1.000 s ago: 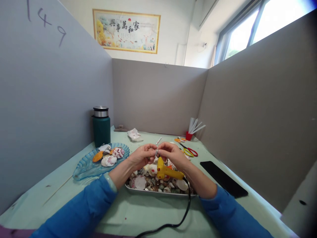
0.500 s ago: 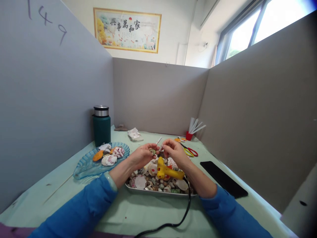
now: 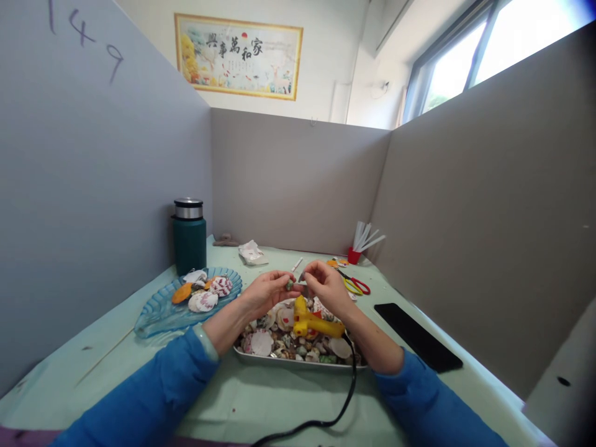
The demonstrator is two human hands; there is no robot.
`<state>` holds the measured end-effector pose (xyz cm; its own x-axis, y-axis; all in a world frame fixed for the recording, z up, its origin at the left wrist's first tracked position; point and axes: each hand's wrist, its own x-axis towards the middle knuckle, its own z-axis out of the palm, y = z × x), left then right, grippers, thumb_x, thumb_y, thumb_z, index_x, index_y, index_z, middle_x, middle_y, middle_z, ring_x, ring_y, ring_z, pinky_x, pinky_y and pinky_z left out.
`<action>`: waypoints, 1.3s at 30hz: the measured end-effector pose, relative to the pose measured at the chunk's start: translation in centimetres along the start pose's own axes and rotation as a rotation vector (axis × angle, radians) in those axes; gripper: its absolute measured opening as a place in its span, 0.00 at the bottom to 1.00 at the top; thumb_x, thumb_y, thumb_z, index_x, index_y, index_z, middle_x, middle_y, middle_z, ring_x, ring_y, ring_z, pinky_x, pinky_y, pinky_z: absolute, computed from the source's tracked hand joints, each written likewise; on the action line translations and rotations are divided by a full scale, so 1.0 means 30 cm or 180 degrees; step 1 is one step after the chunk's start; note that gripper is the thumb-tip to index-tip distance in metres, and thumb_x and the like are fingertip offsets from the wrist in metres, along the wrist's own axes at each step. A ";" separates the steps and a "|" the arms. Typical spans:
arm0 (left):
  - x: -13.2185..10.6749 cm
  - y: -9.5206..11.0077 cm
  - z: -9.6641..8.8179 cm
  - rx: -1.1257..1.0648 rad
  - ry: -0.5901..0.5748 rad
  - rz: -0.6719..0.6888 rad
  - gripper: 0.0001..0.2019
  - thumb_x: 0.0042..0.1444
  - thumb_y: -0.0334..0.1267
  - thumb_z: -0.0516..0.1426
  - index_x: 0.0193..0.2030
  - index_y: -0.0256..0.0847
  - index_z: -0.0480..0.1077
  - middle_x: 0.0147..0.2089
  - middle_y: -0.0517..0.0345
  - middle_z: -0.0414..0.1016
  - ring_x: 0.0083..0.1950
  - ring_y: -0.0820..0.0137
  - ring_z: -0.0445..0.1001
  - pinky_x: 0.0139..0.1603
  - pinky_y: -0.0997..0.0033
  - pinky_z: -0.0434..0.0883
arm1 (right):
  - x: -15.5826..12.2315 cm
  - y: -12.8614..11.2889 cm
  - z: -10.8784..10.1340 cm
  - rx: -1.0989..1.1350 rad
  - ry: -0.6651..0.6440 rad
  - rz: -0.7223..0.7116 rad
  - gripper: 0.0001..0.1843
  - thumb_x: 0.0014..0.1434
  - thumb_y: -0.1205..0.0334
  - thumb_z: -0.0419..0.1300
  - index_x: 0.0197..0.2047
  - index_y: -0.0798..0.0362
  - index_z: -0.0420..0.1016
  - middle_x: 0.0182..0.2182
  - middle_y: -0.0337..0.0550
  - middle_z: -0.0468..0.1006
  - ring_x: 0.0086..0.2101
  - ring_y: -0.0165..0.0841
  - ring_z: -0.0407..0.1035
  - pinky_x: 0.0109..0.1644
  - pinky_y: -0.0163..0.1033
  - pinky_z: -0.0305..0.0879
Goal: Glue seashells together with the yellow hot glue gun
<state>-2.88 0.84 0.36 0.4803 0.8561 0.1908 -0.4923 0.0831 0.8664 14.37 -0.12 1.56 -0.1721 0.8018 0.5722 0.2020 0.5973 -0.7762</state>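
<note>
Over the back of a tray [image 3: 288, 362] full of seashells, my two hands meet fingertip to fingertip. My left hand [image 3: 266, 293] pinches a small greenish shell [image 3: 289, 284]. Close beside it, my right hand [image 3: 327, 287] has thumb and forefinger closed on a small dark piece [image 3: 302, 277], too small to name. A yellow hot glue gun [image 3: 316, 324] lies on the shells below my hands, its black cord [image 3: 347, 397] running down over the front of the tray. Just beyond my fingers a thin white stick [image 3: 297, 264] rests on the table.
To the left, a blue glass dish [image 3: 158, 316] holds several scallop shells, with a teal bottle [image 3: 189, 245] behind it. On the right lie scissors [image 3: 357, 285] and a black phone-like slab [image 3: 416, 335]. A red cup [image 3: 354, 255] holds glue sticks. Grey partitions [image 3: 298, 180] enclose the table.
My right hand's fingertips have shifted slightly, and the dark piece between them now shows more clearly. The small green shell has turned a little in my left fingers. The glue gun stays put.
</note>
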 end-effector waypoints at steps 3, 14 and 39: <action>-0.002 0.008 0.008 0.0049 0.0178 -0.0006 0.10 0.50 0.35 0.61 0.37 0.30 0.71 0.32 0.48 0.75 0.35 0.69 0.76 0.41 0.70 0.73 | -0.006 0.003 0.001 -0.0405 0.0073 -0.0230 0.05 0.55 0.61 0.53 0.32 0.53 0.64 0.21 0.33 0.65 0.20 0.24 0.60 0.24 0.31 0.56; 0.005 0.001 -0.007 0.0327 0.0096 -0.0043 0.12 0.47 0.38 0.63 0.38 0.35 0.73 0.27 0.59 0.70 0.22 0.80 0.67 0.23 0.79 0.66 | -0.036 -0.047 0.013 -0.1746 0.0090 -0.0999 0.04 0.55 0.66 0.51 0.31 0.53 0.66 0.24 0.38 0.68 0.24 0.27 0.60 0.31 0.33 0.56; 0.006 0.002 -0.024 0.0153 -0.0336 -0.0166 0.13 0.46 0.31 0.64 0.41 0.33 0.74 0.30 0.54 0.74 0.28 0.76 0.72 0.35 0.73 0.70 | -0.044 -0.033 0.016 -0.2414 -0.0025 -0.1722 0.06 0.60 0.67 0.50 0.36 0.54 0.68 0.30 0.43 0.72 0.30 0.30 0.66 0.34 0.33 0.60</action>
<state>-3.36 1.37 0.11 0.5793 0.7926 0.1901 -0.4304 0.0995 0.8971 13.93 -1.78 1.45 -0.4328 0.4124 0.8017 0.6677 0.7441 -0.0223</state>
